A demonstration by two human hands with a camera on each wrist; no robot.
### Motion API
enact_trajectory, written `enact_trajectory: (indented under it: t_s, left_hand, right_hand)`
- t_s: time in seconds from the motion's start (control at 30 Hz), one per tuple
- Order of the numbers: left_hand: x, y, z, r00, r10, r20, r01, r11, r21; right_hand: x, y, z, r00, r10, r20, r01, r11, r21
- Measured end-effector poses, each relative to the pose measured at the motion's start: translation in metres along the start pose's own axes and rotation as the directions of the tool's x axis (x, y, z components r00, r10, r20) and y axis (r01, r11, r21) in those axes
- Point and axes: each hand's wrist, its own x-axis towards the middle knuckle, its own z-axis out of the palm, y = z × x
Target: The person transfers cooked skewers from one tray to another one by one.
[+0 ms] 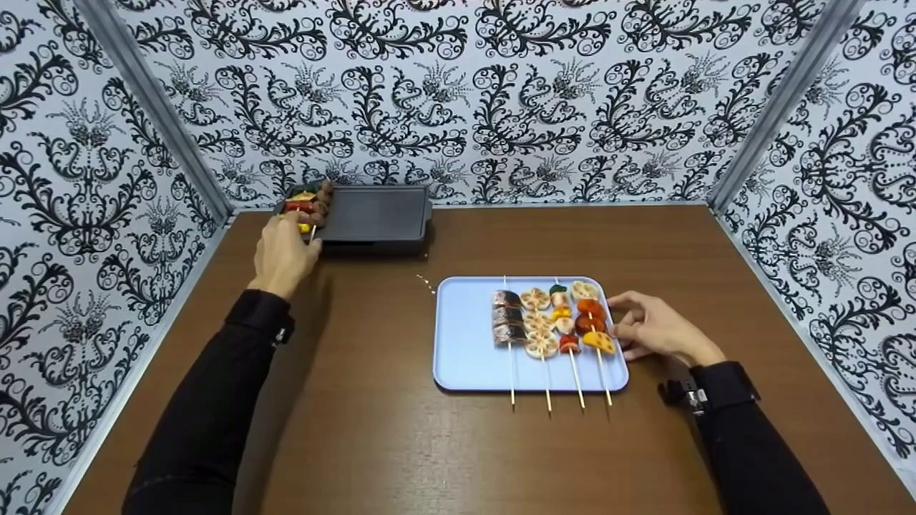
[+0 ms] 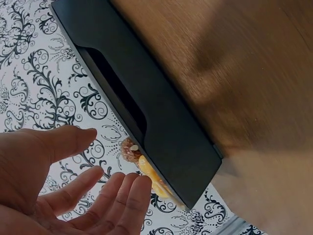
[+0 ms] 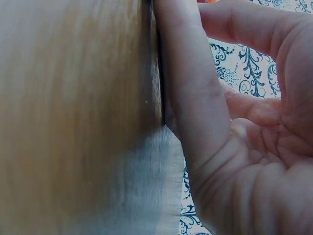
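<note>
My left hand [image 1: 281,252] is over the left end of a dark grill plate [image 1: 376,214], close to skewers of meatballs [image 1: 323,204] and of red, yellow and green pieces [image 1: 304,200]. In the left wrist view its thumb and fingers are spread apart, with nothing between them. My right hand [image 1: 662,332] is at the right rim of a pale blue tray [image 1: 465,336], fingers loosely bent and fingertips right at the edge. On the tray lie a fish skewer [image 1: 509,316], a lotus root skewer [image 1: 538,322], a mixed skewer [image 1: 564,318] and one with orange-red slices [image 1: 591,316].
The brown wooden table [image 1: 358,415] meets patterned walls [image 1: 458,100] at the back and both sides. The grill stands near the back wall at left. Skewer sticks jut past the tray's front rim. Small pale specks [image 1: 425,283] lie behind the tray's left corner.
</note>
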Motion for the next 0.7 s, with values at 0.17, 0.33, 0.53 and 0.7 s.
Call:
enact_trajectory:
  t_s: [0.17, 0.33, 0.53, 0.7]
  left_hand:
    - [0.003, -0.003, 0.003, 1.000, -0.006, 0.005, 0.006, 1.000, 0.007]
    - [0.005, -0.009, 0.006, 1.000, -0.027, 0.013, 0.026, 0.999, 0.022]
    - [0.006, -0.011, 0.008, 0.999, -0.030, 0.012, 0.030, 0.999, 0.014]
    - [0.007, -0.011, 0.010, 0.999, -0.044, -0.001, 0.044, 0.999, -0.020]
  right_hand:
    - [0.000, 0.000, -0.001, 1.000, -0.004, -0.002, 0.004, 1.000, -0.009]
    - [0.000, 0.001, 0.000, 1.000, -0.008, -0.010, 0.008, 1.000, -0.021]
    - [0.001, 0.001, -0.001, 1.000, -0.017, -0.013, 0.017, 0.999, -0.038]
    - [0.000, 0.002, 0.000, 1.000, -0.007, -0.017, 0.006, 0.999, -0.047]
